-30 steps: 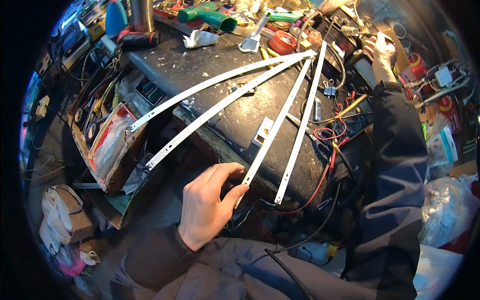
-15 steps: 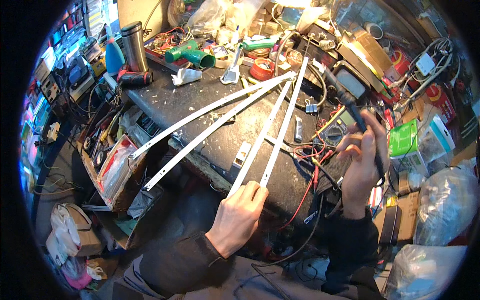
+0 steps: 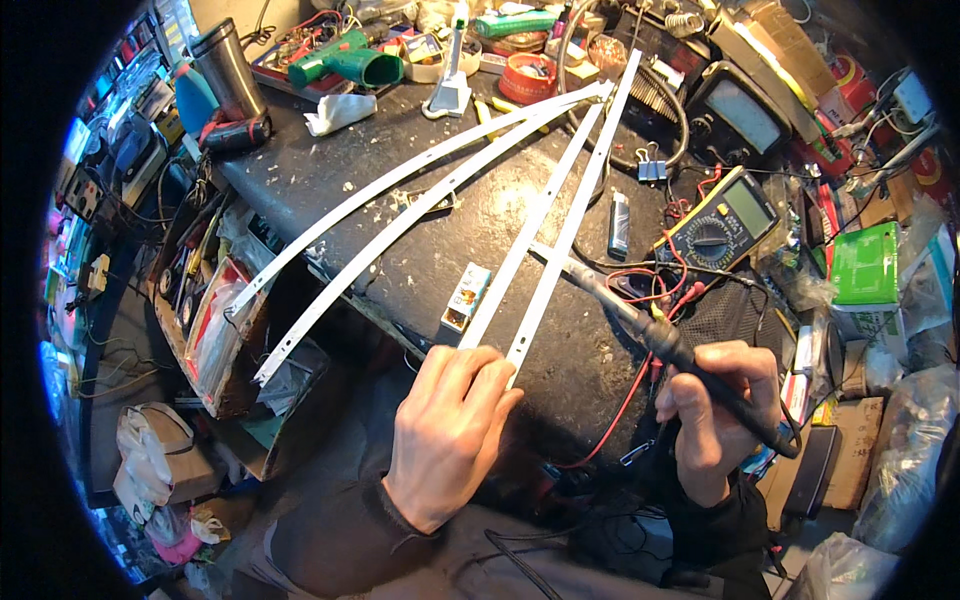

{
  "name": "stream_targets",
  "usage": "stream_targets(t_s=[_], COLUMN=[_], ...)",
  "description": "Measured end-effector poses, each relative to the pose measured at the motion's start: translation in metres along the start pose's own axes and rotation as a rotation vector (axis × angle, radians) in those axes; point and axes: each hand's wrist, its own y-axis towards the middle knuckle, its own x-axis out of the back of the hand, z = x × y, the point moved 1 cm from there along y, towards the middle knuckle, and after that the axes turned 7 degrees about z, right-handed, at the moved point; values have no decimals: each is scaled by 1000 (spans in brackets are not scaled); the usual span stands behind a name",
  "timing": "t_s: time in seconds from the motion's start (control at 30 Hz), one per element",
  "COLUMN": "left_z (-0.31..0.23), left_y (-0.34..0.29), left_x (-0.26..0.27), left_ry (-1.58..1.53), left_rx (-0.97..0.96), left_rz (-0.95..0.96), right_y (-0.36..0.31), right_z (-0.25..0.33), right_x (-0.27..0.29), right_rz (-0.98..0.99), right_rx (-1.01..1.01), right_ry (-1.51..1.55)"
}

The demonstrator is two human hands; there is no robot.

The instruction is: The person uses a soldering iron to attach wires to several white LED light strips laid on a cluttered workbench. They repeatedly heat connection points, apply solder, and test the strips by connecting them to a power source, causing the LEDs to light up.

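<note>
My left hand [image 3: 445,435] is closed on the near ends of two long white strips [image 3: 557,262], which look like LED light bars. They slant away across the dark bench, with a second white pair [image 3: 360,262] fanning left from near their far ends. In my right hand [image 3: 715,410] is a soldering iron [image 3: 690,360] with a black handle. Its metal shaft points up and left, and the tip is at the two strips; whether it touches cannot be made out. Just left of the held strips lies a small open box [image 3: 467,297].
A multimeter [image 3: 712,240] with red and black leads lies right of the strips, near a lighter [image 3: 619,225] and a binder clip [image 3: 651,165]. Farther back are a green heat gun [image 3: 350,62], a red round tin [image 3: 528,78] and a steel flask [image 3: 230,70]. A green box [image 3: 866,265] stands right.
My right hand has lowered the soldering iron from a raised position, bringing its tip down to the strips. The left hand keeps its grip on them. The whole view has shifted slightly.
</note>
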Motion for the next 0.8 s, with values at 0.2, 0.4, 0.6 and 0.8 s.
stream_targets(t_s=[0.2, 0.4, 0.6, 0.8], left_z=[-5, -5, 6, 3], left_y=[-19, -24, 5, -4], left_x=[13, 14, 2, 3], left_ry=[-18, 13, 35, -127], left_rx=[89, 125, 61, 214], left_rz=[70, 72, 18, 44], right_y=[-17, -16, -17, -18], right_z=[-5, 0, -2, -2], right_x=[3, 1, -7, -5], right_rz=[90, 199, 183, 261], right_rx=[46, 22, 2, -21], right_ry=[-118, -111, 28, -91])
